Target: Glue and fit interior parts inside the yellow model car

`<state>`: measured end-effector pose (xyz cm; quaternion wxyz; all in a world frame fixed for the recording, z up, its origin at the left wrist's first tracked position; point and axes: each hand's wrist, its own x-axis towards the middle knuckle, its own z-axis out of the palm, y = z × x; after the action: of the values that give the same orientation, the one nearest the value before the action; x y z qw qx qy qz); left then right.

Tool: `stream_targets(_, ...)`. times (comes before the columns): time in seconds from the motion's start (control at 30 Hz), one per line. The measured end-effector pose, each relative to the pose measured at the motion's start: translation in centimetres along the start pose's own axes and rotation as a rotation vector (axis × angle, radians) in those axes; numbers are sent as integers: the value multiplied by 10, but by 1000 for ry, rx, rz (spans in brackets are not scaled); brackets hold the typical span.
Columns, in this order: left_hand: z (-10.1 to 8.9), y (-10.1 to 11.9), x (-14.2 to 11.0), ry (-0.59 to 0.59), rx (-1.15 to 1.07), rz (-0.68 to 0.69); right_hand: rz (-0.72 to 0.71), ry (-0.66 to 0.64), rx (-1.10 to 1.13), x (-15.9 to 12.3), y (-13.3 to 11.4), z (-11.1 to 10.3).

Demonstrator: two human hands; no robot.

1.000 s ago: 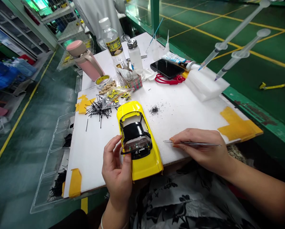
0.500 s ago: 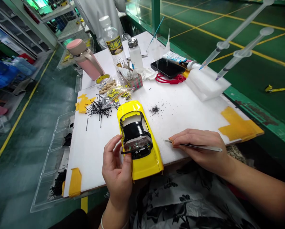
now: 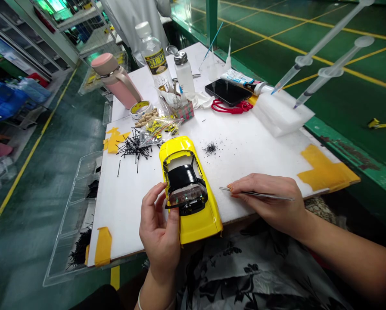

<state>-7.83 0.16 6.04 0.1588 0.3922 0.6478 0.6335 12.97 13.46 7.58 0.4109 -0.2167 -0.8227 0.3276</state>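
A yellow model car body (image 3: 197,229) with a black roof lies tilted at the table's front edge. My left hand (image 3: 160,228) grips its left side, thumb and fingers closed near a clear windscreen piece (image 3: 186,196) with a black frame. How far the fingers reach under the body is hidden. My right hand (image 3: 270,200) pinches a pair of metal tweezers (image 3: 260,195), whose tips point left, just right of the car and apart from it. Beyond the tweezers, a small pile of tiny black bits (image 3: 210,149) is scattered on the white table board (image 3: 254,150).
Thin black rods (image 3: 135,146) and a plastic bag of yellow parts (image 3: 160,128) lie behind the car. Further back stand a pink flask (image 3: 117,82), a bottle (image 3: 154,56) and a phone (image 3: 228,91). Two syringes (image 3: 322,82) stick up from a white foam block (image 3: 281,113) at right.
The tweezers have turned slightly in my right hand, and their tips show a little further left. My left hand and the car stay nearly still; the whole view has shifted slightly.
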Motion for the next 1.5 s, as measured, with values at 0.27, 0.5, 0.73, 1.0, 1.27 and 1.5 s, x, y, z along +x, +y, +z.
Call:
stream_targets(0.27,0,0,0,-3,7,7,-3,-4,-12,0,1,1)
stream_targets(0.5,-1,-1,0,-8,7,0,-57,0,-22,-2,-1,0)
stream_targets(0.73,-1,-1,0,-12,1,-1,-281,7,-212,1,-3,4)
stream_targets(1.0,-2,-2,0,-27,-1,7,-395,-19,-249,12,0,14)
stream_targets(1.27,-1,-1,0,-30,-11,5,-373,-38,-267,11,-2,13)
stream_targets(1.5,-1,-1,-1,-21,-34,-1,-442,-52,-291,11,2,14)
